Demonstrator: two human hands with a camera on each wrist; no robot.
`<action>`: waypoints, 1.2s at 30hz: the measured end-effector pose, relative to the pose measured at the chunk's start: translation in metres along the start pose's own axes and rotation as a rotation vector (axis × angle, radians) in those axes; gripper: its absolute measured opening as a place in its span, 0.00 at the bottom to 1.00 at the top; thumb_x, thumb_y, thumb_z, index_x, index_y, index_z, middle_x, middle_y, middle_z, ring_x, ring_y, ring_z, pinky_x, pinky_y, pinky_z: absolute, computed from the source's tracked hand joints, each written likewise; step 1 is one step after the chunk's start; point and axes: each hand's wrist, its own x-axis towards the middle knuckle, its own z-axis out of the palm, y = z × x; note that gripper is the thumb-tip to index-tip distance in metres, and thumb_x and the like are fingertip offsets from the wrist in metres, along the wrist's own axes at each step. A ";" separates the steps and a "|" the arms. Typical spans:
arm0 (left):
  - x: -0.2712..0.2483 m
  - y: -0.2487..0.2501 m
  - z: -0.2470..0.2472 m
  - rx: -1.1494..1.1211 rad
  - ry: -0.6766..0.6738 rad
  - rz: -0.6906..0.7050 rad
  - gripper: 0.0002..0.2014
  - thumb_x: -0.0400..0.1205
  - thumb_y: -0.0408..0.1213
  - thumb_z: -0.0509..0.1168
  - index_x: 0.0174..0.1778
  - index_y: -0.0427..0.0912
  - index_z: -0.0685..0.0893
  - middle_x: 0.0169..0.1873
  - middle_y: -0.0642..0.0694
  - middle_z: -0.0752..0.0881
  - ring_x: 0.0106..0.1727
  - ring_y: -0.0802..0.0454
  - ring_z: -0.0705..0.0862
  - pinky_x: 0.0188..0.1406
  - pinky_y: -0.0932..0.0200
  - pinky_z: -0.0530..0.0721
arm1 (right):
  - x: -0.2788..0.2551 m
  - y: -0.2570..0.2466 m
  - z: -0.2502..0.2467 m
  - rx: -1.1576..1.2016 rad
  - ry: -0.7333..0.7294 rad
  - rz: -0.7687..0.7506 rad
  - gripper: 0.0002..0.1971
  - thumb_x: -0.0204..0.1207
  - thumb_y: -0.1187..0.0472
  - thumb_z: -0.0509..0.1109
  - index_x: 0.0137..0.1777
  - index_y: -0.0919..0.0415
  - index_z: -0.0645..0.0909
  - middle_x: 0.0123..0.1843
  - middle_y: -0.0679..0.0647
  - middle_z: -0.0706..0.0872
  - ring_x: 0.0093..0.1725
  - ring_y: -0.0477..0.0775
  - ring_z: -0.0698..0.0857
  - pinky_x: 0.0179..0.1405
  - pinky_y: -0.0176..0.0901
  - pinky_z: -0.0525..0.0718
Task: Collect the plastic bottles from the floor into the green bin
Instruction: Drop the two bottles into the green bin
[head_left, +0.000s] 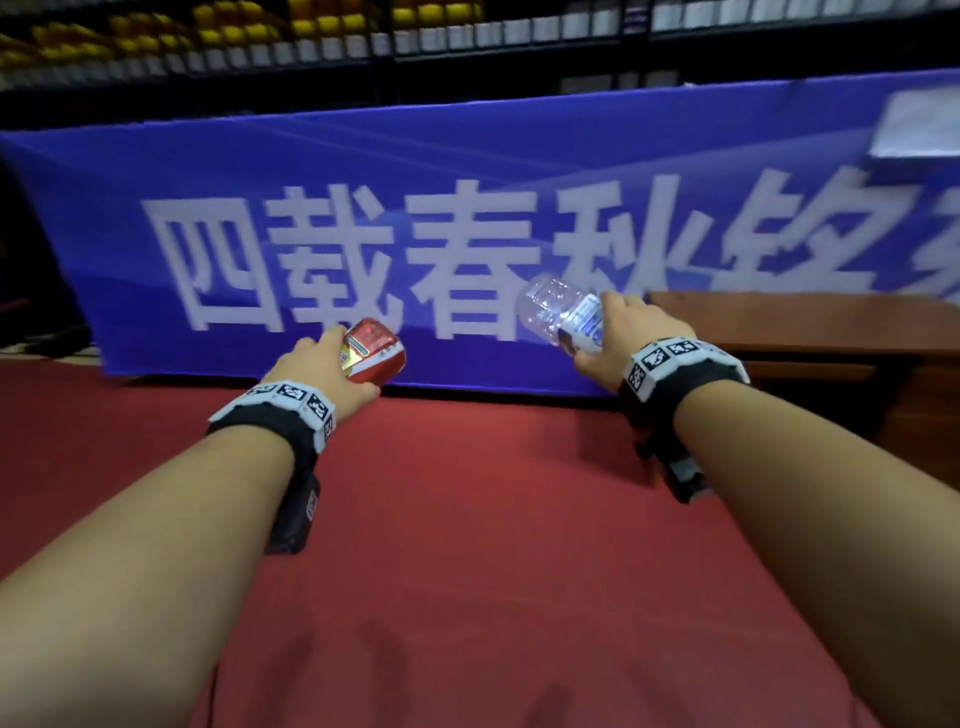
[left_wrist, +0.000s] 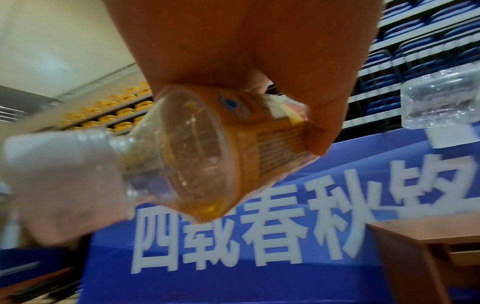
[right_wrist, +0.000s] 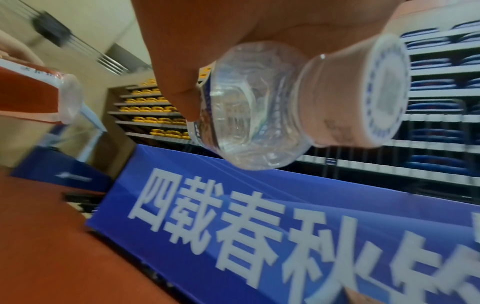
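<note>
My left hand (head_left: 332, 364) grips a plastic bottle with a red and yellow label (head_left: 371, 351), held above the red floor. In the left wrist view the same bottle (left_wrist: 207, 148) shows a clear shoulder, a white cap and my fingers (left_wrist: 319, 127) curled round its label. My right hand (head_left: 618, 338) holds a clear water bottle (head_left: 561, 312) with a white and blue label. In the right wrist view that clear bottle (right_wrist: 259, 115) points its white cap toward the camera. No green bin is in view.
A blue banner with large white characters (head_left: 467, 234) hangs across the front. A brown wooden desk (head_left: 831, 332) stands at the right. Tiers of yellow and blue seats (head_left: 311, 31) rise behind the banner. Red carpet (head_left: 467, 519) covers the floor.
</note>
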 end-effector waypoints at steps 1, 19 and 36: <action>0.019 0.013 0.013 -0.027 -0.019 0.070 0.40 0.67 0.57 0.76 0.73 0.49 0.69 0.57 0.37 0.80 0.56 0.34 0.83 0.54 0.44 0.83 | -0.001 0.008 0.002 -0.015 0.012 0.058 0.31 0.74 0.33 0.65 0.66 0.57 0.70 0.65 0.60 0.79 0.62 0.66 0.82 0.53 0.56 0.79; -0.025 0.320 0.151 -0.165 -0.428 1.033 0.44 0.70 0.62 0.73 0.80 0.51 0.63 0.60 0.41 0.80 0.57 0.39 0.83 0.58 0.47 0.83 | -0.213 0.177 -0.038 -0.308 0.050 1.068 0.29 0.73 0.34 0.66 0.63 0.55 0.70 0.61 0.58 0.80 0.56 0.64 0.83 0.43 0.51 0.74; -0.069 0.666 0.186 -0.319 -0.389 0.961 0.38 0.69 0.63 0.71 0.73 0.54 0.67 0.53 0.49 0.82 0.51 0.48 0.84 0.54 0.49 0.86 | -0.149 0.462 -0.060 -0.139 0.090 1.008 0.31 0.73 0.37 0.66 0.70 0.54 0.68 0.62 0.55 0.79 0.60 0.61 0.82 0.51 0.51 0.79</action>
